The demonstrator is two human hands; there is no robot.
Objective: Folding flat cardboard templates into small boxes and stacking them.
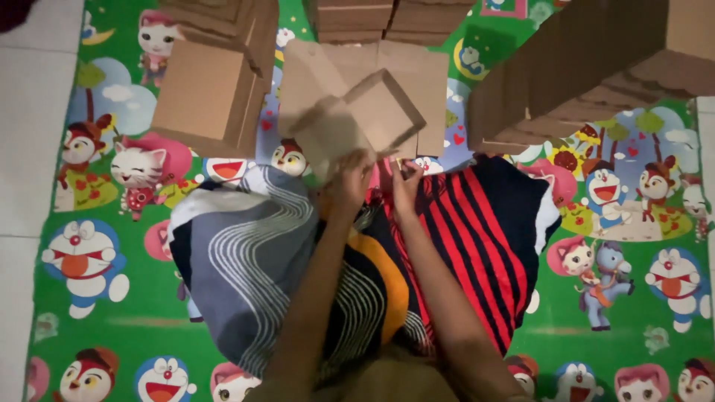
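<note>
Left hand grips a small open cardboard box (blurred), fingers wrapped on its lower edge; right hand just beside, finger state unclear, above the striped cloth.

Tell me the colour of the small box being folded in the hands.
Plain brown: the small cardboard box shows best in the head view.

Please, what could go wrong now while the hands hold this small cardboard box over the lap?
The half-folded box sits only at the fingertips of the left hand and right hand, so it might slip or get creased. The tall cardboard stack stands close on the right; an elbow could perhaps knock it.
</note>
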